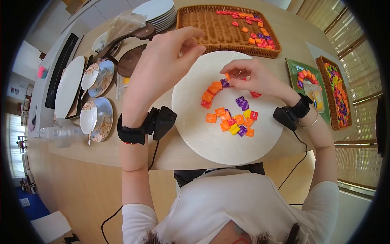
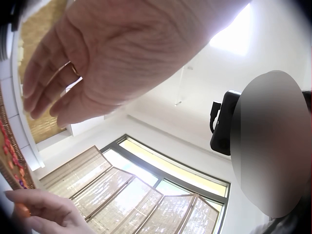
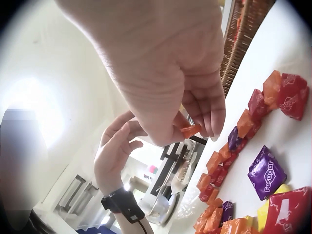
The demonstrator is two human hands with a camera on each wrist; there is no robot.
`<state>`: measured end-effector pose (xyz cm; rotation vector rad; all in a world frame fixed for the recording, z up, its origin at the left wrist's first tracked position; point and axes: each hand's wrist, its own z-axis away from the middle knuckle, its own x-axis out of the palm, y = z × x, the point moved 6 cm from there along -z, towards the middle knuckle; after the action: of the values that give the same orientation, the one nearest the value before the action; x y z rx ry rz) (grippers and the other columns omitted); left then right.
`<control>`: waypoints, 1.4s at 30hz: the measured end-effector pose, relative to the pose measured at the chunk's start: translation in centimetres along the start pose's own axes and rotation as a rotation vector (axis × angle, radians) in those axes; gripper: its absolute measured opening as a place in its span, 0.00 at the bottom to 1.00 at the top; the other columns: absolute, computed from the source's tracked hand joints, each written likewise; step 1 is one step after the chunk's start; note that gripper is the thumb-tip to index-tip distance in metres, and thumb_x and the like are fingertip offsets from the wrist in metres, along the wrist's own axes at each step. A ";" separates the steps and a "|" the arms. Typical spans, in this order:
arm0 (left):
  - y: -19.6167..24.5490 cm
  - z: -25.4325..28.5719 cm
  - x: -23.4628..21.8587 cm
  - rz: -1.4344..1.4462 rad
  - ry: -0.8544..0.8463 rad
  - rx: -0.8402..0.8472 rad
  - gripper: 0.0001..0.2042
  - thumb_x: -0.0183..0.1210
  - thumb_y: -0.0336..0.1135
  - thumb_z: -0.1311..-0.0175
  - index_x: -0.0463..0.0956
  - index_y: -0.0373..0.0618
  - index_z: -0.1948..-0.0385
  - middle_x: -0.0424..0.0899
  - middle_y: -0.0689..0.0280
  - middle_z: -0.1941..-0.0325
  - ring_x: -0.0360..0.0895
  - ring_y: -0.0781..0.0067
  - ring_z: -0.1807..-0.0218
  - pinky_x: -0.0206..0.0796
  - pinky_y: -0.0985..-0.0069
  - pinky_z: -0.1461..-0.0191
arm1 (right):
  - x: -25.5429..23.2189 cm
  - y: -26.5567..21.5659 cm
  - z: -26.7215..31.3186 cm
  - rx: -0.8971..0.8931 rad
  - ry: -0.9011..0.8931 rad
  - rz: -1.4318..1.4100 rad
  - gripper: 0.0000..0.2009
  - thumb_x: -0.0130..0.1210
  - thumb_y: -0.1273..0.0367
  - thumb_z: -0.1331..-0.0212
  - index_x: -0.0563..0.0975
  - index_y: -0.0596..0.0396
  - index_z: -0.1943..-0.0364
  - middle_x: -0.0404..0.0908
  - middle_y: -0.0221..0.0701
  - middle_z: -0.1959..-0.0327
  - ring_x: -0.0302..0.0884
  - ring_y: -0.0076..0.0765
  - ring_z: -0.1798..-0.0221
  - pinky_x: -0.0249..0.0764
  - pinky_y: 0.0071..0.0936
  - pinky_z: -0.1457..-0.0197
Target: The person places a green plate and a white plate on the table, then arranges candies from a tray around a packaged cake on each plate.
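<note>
My right hand is over the far part of a big round white plate, pinching an orange wrapped candy between thumb and fingers. Just below it, a curved row of orange, red and purple candies lies on the plate, partly hidden by that hand. Nearer the body sits a loose cluster of orange, yellow, red and purple candies, with purple candies beside it. Raised above the plate's left edge, my left hand holds nothing, its fingers loosely bent.
Behind the plate is a wicker tray with scattered candies. To the right stand a green tray and a candy-filled wicker basket. Floral cups and saucers, plastic cups, a wooden board and stacked plates occupy the left.
</note>
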<state>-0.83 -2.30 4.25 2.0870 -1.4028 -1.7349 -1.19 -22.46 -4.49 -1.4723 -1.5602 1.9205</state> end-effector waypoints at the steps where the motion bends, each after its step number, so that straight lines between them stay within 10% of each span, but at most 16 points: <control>1: 0.0 0.0 -0.1 -0.011 0.001 0.002 0.15 0.61 0.33 0.32 0.79 0.40 0.46 0.87 0.62 0.62 0.82 0.73 0.60 0.74 0.75 0.53 | 0.0 0.3 -0.2 -0.002 -0.001 0.000 0.13 0.61 0.74 0.44 0.80 0.60 0.54 0.83 0.29 0.66 0.80 0.21 0.64 0.78 0.20 0.57; 12: -0.3 0.0 0.0 0.001 0.006 0.002 0.15 0.61 0.34 0.31 0.79 0.40 0.45 0.87 0.61 0.61 0.83 0.73 0.59 0.74 0.75 0.53 | -0.1 1.7 -0.7 0.092 -0.058 0.036 0.12 0.64 0.72 0.45 0.82 0.57 0.56 0.83 0.30 0.53 0.79 0.28 0.47 0.74 0.28 0.40; 40: 0.1 0.0 0.1 -0.068 0.012 0.042 0.15 0.61 0.34 0.32 0.80 0.40 0.46 0.87 0.61 0.61 0.83 0.73 0.59 0.74 0.75 0.55 | 0.3 -1.9 0.0 -0.212 0.008 0.402 0.12 0.66 0.68 0.48 0.81 0.56 0.61 0.81 0.34 0.58 0.74 0.42 0.47 0.71 0.35 0.41; 42: 0.0 0.0 0.2 -0.061 0.013 0.044 0.15 0.61 0.34 0.32 0.80 0.40 0.46 0.87 0.61 0.61 0.83 0.73 0.59 0.74 0.75 0.55 | 1.8 -2.7 1.0 -0.185 -0.194 0.374 0.11 0.65 0.68 0.46 0.82 0.57 0.61 0.81 0.35 0.60 0.75 0.42 0.50 0.73 0.35 0.44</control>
<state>-0.89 -2.48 4.10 2.1817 -1.4010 -1.7248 -3.80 -20.66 -3.26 -1.8115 -1.6794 2.2314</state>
